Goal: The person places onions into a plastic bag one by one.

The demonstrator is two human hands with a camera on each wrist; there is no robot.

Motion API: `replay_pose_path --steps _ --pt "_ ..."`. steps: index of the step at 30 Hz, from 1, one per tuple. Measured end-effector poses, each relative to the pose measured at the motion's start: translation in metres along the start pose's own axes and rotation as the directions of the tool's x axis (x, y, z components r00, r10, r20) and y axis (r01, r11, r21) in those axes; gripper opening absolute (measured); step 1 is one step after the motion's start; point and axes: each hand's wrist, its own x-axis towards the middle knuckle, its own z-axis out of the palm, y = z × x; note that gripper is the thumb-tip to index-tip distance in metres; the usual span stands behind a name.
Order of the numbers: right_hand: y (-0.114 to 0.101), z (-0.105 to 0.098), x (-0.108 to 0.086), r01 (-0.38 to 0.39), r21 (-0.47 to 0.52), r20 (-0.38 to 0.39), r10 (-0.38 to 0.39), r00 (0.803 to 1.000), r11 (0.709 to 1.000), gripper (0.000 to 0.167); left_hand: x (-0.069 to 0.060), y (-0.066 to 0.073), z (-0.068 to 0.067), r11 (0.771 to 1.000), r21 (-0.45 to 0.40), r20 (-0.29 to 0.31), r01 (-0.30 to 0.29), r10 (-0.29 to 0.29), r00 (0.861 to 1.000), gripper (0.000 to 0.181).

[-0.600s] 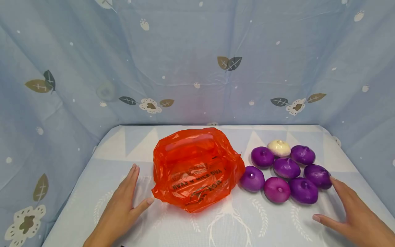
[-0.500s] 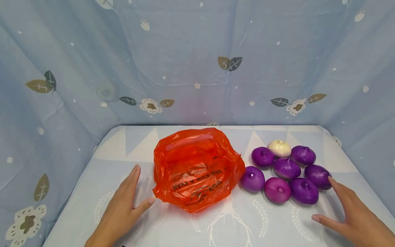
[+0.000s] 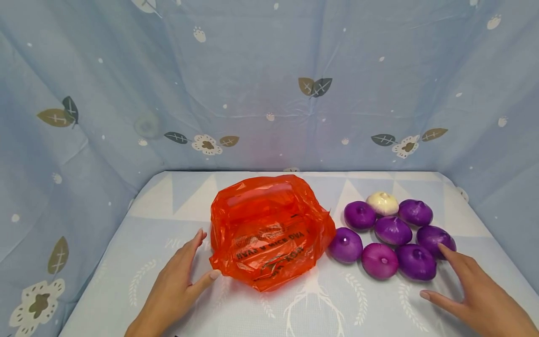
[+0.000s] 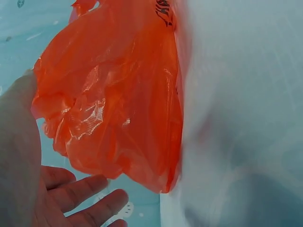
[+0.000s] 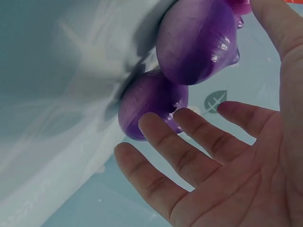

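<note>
A crumpled red plastic bag (image 3: 269, 234) with dark printing stands on the table, its mouth spread open. My left hand (image 3: 172, 285) is beside its left side, fingers extended and thumb tip at the bag's lower left corner; I cannot tell whether they touch. Right of the bag sits a cluster of glossy purple onions, among them a pinkish one (image 3: 380, 261) and a cream-white one (image 3: 382, 203) at the back. My right hand (image 3: 480, 290) hovers with spread fingers by the rightmost purple onion (image 3: 433, 238), its index fingertip overlapping that onion in the head view. Neither hand holds anything.
The table (image 3: 320, 309) wears a pale blue and white patterned cloth. Behind and along both sides hang blue curtains (image 3: 252, 84) with leaf and flower prints. The leftmost purple onion (image 3: 345, 245) lies close against the bag's right edge.
My left hand has moved right, closer to the bag. My right hand has shifted left, its index fingertip now in front of the rightmost onion. The bag and onions stay in place.
</note>
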Motion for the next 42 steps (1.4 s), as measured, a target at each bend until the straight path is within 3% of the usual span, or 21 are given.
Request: replay_pose_path --steps 5,10,14,18,26,30,35,42 --pt "-0.005 0.0 0.006 -0.026 -0.03 0.065 0.027 0.997 0.999 0.126 0.001 0.003 -0.001 0.999 -0.014 0.039 0.052 -0.051 0.998 0.098" --pt "-0.008 0.002 0.009 -0.016 -0.043 0.08 0.019 0.997 0.999 0.12 0.004 0.008 -0.001 0.995 -0.028 0.07 0.092 -0.089 0.994 0.097" --pt "-0.008 0.004 0.01 0.001 -0.046 0.074 0.002 0.997 0.999 0.11 0.007 0.012 0.001 0.997 -0.037 0.036 0.064 -0.063 0.997 0.093" --pt "-0.009 0.006 0.011 0.028 -0.05 0.044 -0.026 0.999 0.998 0.103 0.01 0.017 0.004 0.999 -0.033 -0.023 0.028 -0.029 0.999 0.077" --pt "-0.013 0.007 0.014 0.037 -0.043 0.028 -0.036 0.999 0.998 0.101 0.012 0.026 0.005 0.998 -0.026 -0.119 0.063 -0.066 0.991 0.043" --pt "-0.015 0.006 0.016 0.022 -0.043 0.037 -0.02 0.999 0.999 0.102 0.012 0.029 0.002 0.994 -0.046 -0.087 0.102 -0.106 0.991 0.034" --pt "-0.018 0.006 0.016 0.037 -0.031 0.011 -0.037 0.999 0.999 0.096 0.013 0.031 0.0 0.987 -0.049 -0.044 0.156 -0.158 0.986 0.037" --pt "-0.021 0.005 0.02 0.014 -0.025 0.032 -0.013 0.999 1.0 0.095 0.013 0.031 0.001 0.986 -0.089 -0.026 0.142 -0.145 0.989 0.03"
